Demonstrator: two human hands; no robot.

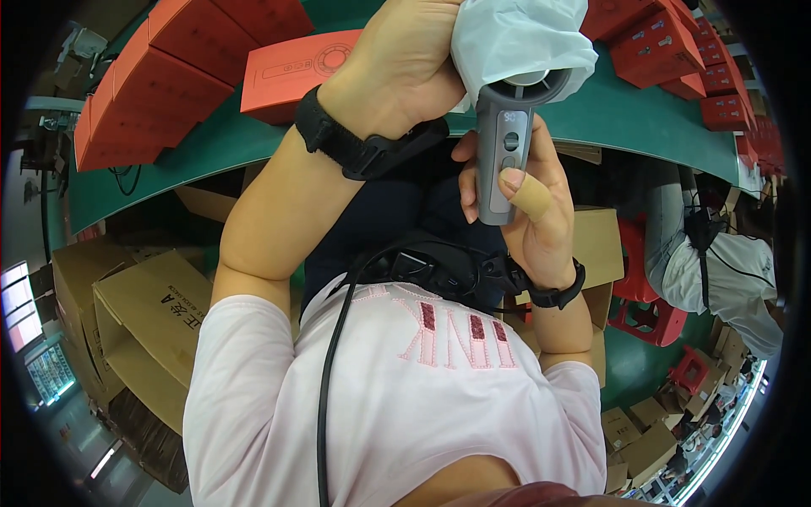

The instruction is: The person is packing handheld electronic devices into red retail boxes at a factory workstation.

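A grey handheld fan (505,156) is upright at the top centre, its handle pointing down toward me. A whitish translucent plastic bag (519,38) covers most of its round head, leaving a bit of the dark rim bare below. The handle has a small lit display and buttons. My right hand (545,207) is closed round the handle, with its bandaged thumb on the front near the lower button. My left hand (410,72) is at the bag's left side, closed against it; its fingertips are hidden behind the bag or out of the picture.
The green table (203,156) curves across the top. An orange-red box (291,72) lies left of my left wrist, beside a row of similar boxes (144,93). More red boxes (655,46) are stacked at right. Cardboard cartons (156,304) and a red stool (650,317) stand below.
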